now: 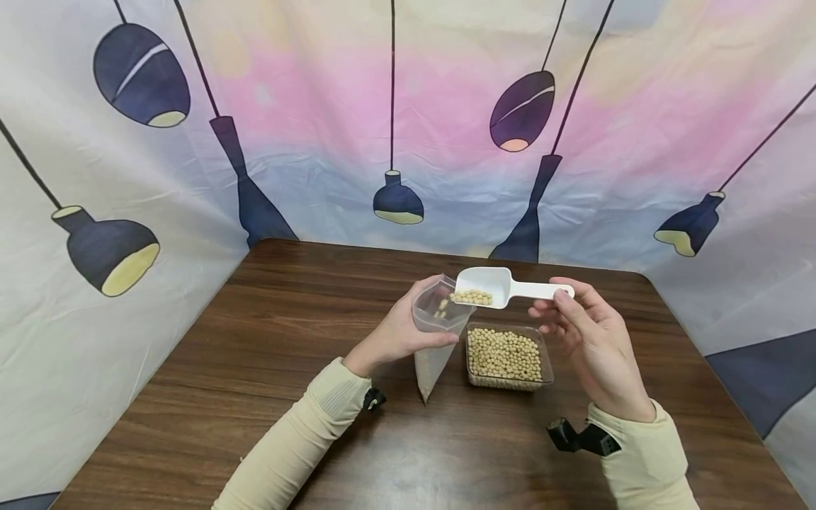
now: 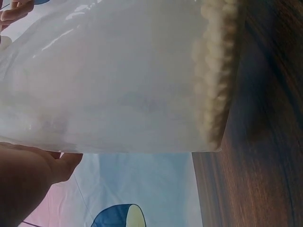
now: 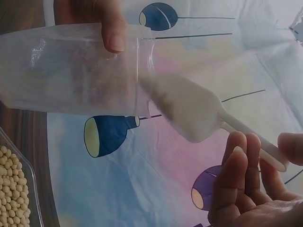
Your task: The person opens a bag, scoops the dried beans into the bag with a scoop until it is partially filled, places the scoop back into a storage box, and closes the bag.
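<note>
A clear zip bag is gripped near its open mouth by my left hand, thumb in front and fingers behind. Pale soybeans lie along its bottom in the left wrist view. My right hand pinches the handle end of a white scoop between thumb and fingers. Its lip reaches into the bag's mouth, tilted down to the left, and some soybeans sit in it while a few drop over the lip. In the right wrist view the scoop overlaps the bag's rim.
A clear plastic tub full of soybeans stands on the brown wooden table, just right of the bag and below the scoop. Behind the table hangs a cloth backdrop printed with lamps.
</note>
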The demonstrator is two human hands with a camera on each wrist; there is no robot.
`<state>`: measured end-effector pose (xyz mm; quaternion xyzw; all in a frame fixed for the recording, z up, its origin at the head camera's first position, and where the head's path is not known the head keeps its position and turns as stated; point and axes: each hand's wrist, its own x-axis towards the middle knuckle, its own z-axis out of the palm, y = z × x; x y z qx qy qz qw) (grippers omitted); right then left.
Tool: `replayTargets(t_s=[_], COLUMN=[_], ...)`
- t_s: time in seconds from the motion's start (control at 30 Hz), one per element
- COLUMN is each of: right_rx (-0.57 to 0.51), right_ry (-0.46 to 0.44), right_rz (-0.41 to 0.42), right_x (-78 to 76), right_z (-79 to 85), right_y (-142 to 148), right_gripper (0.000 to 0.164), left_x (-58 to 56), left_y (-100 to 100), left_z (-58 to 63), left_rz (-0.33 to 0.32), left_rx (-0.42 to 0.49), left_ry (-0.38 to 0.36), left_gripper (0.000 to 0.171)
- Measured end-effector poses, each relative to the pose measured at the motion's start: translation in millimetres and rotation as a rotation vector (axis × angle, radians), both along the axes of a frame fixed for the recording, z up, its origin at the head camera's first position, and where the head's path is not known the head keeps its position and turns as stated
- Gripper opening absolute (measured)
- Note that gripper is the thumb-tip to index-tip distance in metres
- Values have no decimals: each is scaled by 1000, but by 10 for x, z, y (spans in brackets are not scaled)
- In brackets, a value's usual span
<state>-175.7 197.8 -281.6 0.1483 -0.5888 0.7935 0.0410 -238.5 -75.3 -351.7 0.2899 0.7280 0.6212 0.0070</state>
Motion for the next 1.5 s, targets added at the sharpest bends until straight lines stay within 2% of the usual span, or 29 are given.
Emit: replayTargets(t_s=[0.57, 0.63, 0.77, 0.87, 1.0, 1.1, 1.2, 1.33, 1.4, 1.5], right_rx=[37, 15, -139, -230, -211, -139, -3, 278, 447, 659], right_ry=[14, 15, 28, 34, 28, -7, -91, -185, -178, -113], right_rz=[-44, -52, -30, -39, -126, -193, -250, -281, -294, -325], right_x=[30, 26, -9, -91, -219, -240, -223, -210, -202, -190], right_z=[20, 22, 45, 89, 116, 67, -39, -225, -305, -378], right_y=[-48, -32, 83, 194, 325, 461, 587, 656, 650, 613], right_gripper=[29, 28, 24, 21, 22, 23, 20, 19, 21, 29], left_x=[11, 13, 4, -27, -84, -109, -84, 37, 91, 117], left_y=[-19, -25, -44, -93, -189, -204, -181, -169, -171, -176], left_z=[-20, -23, -28, -22, 12, 41, 79, 186, 240, 271], left_rz=[-8, -7, -28, -13, 31, 26, 13, 20, 24, 22], left_rx=[22, 27, 33, 31, 17, -6, -10, 0, 2, 3], left_ry=[-6, -7, -20, -23, -39, -58, -70, -86, -87, -79], left_gripper=[90, 90, 90, 89, 89, 89, 90, 88, 87, 86])
